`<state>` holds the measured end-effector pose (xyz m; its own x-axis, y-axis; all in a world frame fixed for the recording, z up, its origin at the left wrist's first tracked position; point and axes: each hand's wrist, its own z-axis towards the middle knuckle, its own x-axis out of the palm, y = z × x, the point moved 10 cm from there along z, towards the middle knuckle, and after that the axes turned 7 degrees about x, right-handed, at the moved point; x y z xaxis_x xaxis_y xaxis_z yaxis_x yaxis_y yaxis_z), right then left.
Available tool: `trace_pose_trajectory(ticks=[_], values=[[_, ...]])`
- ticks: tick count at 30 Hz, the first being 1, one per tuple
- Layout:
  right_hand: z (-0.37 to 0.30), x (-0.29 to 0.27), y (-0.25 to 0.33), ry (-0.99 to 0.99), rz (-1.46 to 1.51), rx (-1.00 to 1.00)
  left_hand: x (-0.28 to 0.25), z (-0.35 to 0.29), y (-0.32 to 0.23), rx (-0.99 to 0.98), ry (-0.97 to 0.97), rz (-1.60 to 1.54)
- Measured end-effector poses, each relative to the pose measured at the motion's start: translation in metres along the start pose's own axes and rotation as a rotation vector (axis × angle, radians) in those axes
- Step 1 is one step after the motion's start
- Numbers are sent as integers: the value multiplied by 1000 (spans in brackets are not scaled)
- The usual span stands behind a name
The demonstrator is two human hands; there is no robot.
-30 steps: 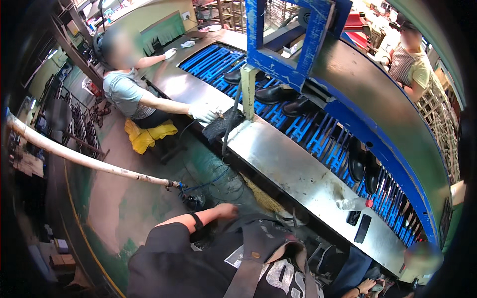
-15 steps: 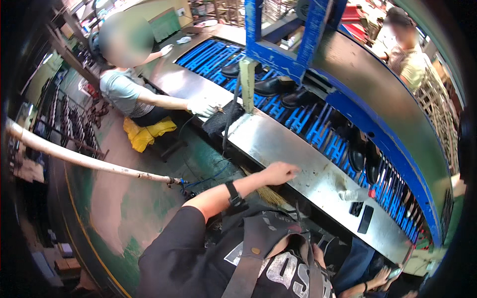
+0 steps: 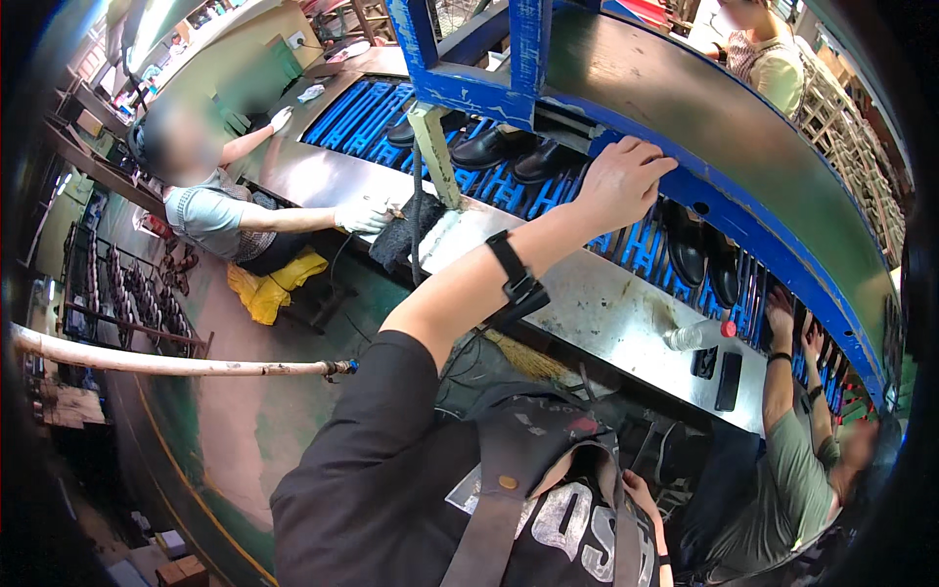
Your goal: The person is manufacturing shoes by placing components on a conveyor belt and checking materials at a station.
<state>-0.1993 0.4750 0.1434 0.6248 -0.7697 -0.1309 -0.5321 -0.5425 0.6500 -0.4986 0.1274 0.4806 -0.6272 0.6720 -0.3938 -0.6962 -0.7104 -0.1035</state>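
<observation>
My left hand [image 3: 628,181], with a dark watch [image 3: 518,274] on its wrist, reaches over the conveyor of blue slats [image 3: 636,259]. Its slightly bent fingers are apart at the edge of the blue metal frame [image 3: 729,201]; whether they touch it I cannot tell. No object shows in that hand. Black leather shoes [image 3: 538,161] lie on the slats to its left, and another black pair [image 3: 685,249] to its right. My right hand [image 3: 641,492] is low beside my body, its fingers mostly hidden by my shirt.
A metal ledge [image 3: 606,303] runs along the conveyor, holding a clear bottle with a red cap [image 3: 699,336] and a black phone [image 3: 727,382]. A gloved co-worker [image 3: 210,210] sits left; another [image 3: 797,479] reaches onto the slats at right. A white pipe [image 3: 176,362] crosses at left.
My left hand has moved from above the metal ledge up and right to the blue frame. The co-worker at right has leaned in, both hands now at the slats. The view has shifted slightly.
</observation>
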Motion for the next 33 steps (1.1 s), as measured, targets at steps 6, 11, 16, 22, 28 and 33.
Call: trace_pose_trajectory(ticks=[6, 11, 16, 22, 28, 33], values=[[-23, 0, -11, -83, 243, 38, 30, 29, 3, 32, -10, 40], [-29, -21, -20, -196, 100, 22, 56, 33, 60, -47, 196, 170], [-30, -39, -18, -353, -31, 61, 79, 48, 76, 87, 399, 188], [-27, -124, 159, -737, -273, -373, 71, 49, 80, 41, 384, 174], [-50, -230, 313, -1138, -356, -809, 79, 43, 108, -227, 452, -12], [-62, -296, 415, -1525, -526, -910, 76, 44, 107, -232, 457, 56]])
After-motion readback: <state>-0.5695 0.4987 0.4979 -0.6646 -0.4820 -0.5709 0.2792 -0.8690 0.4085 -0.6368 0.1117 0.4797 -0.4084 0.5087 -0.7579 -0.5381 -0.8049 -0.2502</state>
